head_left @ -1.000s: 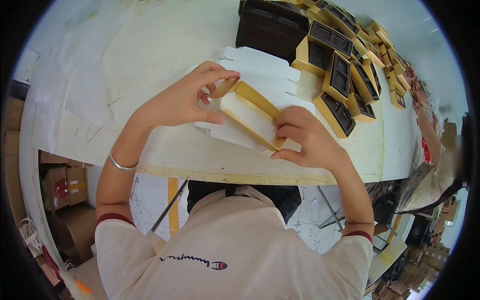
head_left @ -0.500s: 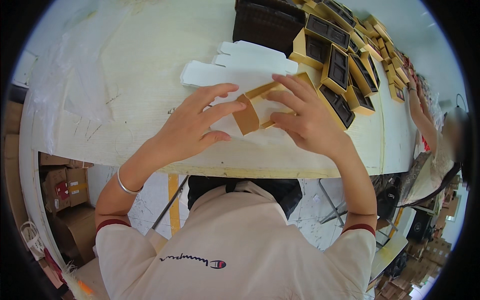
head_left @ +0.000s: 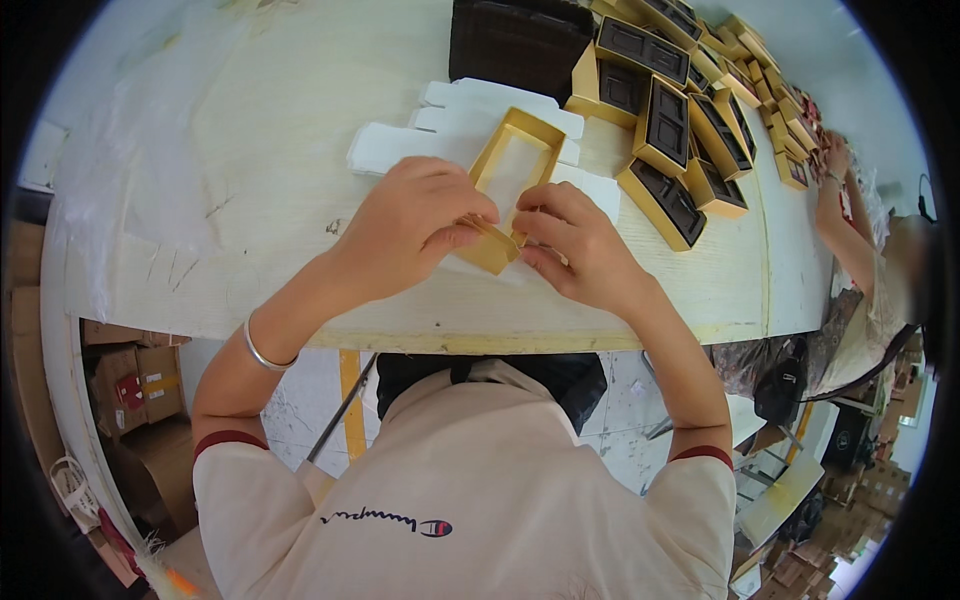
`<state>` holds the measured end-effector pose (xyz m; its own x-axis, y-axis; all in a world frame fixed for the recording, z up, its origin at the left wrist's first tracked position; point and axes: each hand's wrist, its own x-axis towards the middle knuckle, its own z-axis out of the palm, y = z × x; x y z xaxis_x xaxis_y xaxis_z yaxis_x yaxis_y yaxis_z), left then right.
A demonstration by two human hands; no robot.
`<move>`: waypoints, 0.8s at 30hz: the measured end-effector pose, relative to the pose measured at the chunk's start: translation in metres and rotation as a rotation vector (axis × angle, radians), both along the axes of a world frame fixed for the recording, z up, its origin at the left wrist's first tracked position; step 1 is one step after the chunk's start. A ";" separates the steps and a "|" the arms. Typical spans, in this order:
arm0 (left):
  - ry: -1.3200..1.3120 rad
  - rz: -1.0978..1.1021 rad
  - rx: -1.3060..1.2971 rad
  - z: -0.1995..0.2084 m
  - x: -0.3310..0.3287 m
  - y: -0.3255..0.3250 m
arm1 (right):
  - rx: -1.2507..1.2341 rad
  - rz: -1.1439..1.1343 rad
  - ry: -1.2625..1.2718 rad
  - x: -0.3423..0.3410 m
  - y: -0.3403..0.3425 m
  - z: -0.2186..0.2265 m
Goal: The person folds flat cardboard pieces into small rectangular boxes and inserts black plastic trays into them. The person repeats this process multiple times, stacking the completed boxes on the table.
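Note:
A gold cardboard box frame (head_left: 487, 255) stands in front of me, its long sides pointing away from me and its inside pale. My left hand (head_left: 415, 215) is closed on its near left corner, thumb and fingers pinching the wall. The near right corner is pinched between the thumb and fingers of my right hand (head_left: 575, 245). My fingers partly cover both corners. Flat white die-cut card blanks (head_left: 400, 145) lie beneath and beyond the box.
Several gold boxes with black inserts (head_left: 665, 125) are piled at the right. Behind the white blanks is a dark brown container (head_left: 515, 45). Clear plastic film (head_left: 140, 190) covers the table's left side. Another person's arm (head_left: 845, 220) reaches in at the far right.
The box has turned so its long sides now point away from me. Both hands, spread around it before, have closed on its near corners.

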<state>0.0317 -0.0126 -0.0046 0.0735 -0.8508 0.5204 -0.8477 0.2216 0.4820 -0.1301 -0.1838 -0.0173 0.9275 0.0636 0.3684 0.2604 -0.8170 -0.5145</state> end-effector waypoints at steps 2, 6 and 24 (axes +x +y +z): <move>0.221 -0.001 0.176 0.001 0.000 -0.003 | 0.043 0.022 0.007 0.002 0.000 -0.001; 0.515 0.108 0.419 0.016 -0.004 -0.008 | 0.146 0.052 0.047 0.001 0.001 0.007; 0.302 0.185 0.207 -0.014 -0.017 0.010 | 0.385 -0.087 0.032 0.002 0.016 -0.003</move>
